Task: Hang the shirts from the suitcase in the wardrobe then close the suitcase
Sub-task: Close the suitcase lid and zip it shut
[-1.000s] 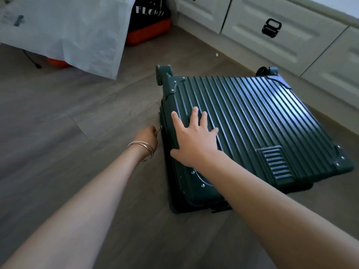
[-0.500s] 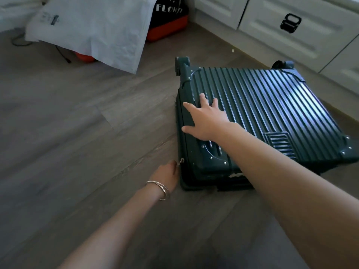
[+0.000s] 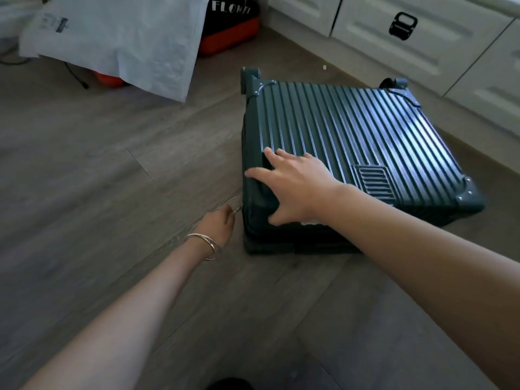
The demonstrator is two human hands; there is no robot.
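Note:
A dark green ribbed suitcase (image 3: 351,136) lies flat on the wooden floor with its lid down. My right hand (image 3: 295,184) rests spread on the lid's near left corner, fingers apart, thumb over the edge. My left hand (image 3: 218,223), with a bracelet at the wrist, pinches the small metal zip pull (image 3: 238,209) at the suitcase's left side, close to the near corner. A strip of something white shows in the gap along the near side. No shirts or wardrobe are in view.
White drawer fronts with a black handle (image 3: 402,25) run along the back right, close behind the suitcase. A large white bag (image 3: 126,43) and a black and orange bag (image 3: 230,26) sit on the floor (image 3: 98,192) at the back left, with a black cable beside them.
My left hand has drawn the zip pull along the suitcase's left side toward the near corner. My right hand has slid down the lid to that same corner.

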